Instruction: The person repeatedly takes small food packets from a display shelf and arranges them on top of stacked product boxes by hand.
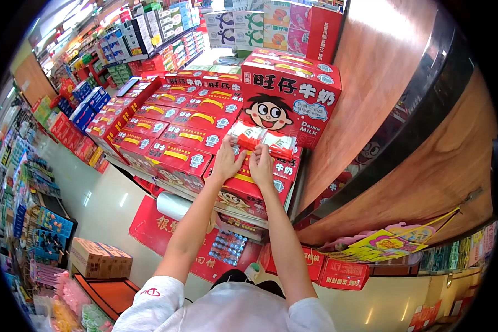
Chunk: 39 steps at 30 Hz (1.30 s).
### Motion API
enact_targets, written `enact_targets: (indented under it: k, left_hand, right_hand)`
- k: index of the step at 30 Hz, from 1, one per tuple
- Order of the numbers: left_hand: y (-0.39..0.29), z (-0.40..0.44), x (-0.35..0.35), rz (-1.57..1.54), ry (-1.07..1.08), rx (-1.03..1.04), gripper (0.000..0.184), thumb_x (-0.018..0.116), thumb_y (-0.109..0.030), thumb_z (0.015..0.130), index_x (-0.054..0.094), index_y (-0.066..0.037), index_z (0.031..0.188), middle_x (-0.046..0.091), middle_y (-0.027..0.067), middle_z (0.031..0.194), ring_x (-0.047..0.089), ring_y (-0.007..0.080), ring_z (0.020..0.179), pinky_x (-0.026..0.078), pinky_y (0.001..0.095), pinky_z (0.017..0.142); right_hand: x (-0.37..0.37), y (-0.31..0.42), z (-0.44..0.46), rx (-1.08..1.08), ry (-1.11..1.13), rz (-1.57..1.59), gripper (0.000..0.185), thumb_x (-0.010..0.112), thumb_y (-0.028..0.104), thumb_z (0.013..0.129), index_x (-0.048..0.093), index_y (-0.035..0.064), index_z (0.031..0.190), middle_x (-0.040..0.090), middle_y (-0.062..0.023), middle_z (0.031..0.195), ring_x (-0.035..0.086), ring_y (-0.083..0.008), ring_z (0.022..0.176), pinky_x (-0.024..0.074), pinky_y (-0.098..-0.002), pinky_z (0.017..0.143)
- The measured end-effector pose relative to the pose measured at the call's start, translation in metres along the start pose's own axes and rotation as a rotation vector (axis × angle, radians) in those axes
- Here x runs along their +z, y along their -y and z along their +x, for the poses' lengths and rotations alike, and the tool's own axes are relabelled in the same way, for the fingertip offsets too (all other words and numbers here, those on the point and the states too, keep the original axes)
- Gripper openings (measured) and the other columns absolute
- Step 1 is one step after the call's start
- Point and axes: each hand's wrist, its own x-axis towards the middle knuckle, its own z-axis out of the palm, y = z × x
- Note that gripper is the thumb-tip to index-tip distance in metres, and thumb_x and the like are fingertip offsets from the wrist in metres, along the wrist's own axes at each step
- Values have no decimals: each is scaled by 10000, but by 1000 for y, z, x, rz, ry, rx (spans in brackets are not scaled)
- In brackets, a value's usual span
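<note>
My left hand [227, 160] and right hand [262, 166] each pinch the near edge of the red-and-white packets [262, 141], which lie side by side atop the red milk cartons [243, 185], just near of the upright carton [290, 94].

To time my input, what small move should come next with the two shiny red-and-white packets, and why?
Probably a light nudge squaring the two packets against the tall red cardboard carton with a cartoon face. They lie side by side before it; the left hand is at their left end, the right hand near where they meet.
</note>
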Motion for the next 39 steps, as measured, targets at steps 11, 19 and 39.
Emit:
enact_targets:
  k: [11,19,39]
  left_hand:
    - [3,0,-1,156,-41,99,545,562,-29,780,421,-42,1306,383,282,1386,504,471,1163,457,504,928]
    - [1,-3,-2,148,27,-16,629,551,-1,754,431,-99,1364,319,275,1437,548,470,1091,474,506,929]
    - [-48,-59,6,423,-127,-48,243,652,-221,803,582,-51,961,569,143,1052,545,319,1035,435,449,905]
  right_hand:
    - [0,-4,-2,-31,92,-54,454,603,76,865,492,16,1302,635,-111,827,629,-223,675,517,-365,655]
    - [-1,-3,-3,-51,141,-113,583,630,95,859,426,14,1399,624,-104,850,633,-234,749,523,-375,705]
    - [-1,1,-4,-38,54,-211,234,447,255,1004,556,51,1040,663,-237,908,637,-437,861,482,-534,721]
